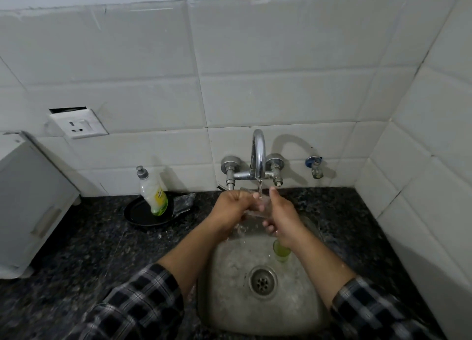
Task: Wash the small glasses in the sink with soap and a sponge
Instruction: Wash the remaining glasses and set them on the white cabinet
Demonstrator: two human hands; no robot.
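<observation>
A small clear glass (258, 207) is held between both hands under the running tap (258, 155), above the back of the steel sink (224, 301). My left hand (231, 209) grips it from the left, fingers curled by its rim. My right hand (281, 217) grips it from the right, thumb up. A thin stream of water falls onto the glass. A small green glass (281, 251) stands in the sink under my right wrist. No sponge shows.
A dish soap bottle (152, 191) leans in a black dish (146, 214) on the dark granite counter (89, 250) left of the sink, with crumpled foil (184, 202) beside it. A white appliance (28, 207) stands at far left. A small blue-handled tap (315, 166) is on the wall.
</observation>
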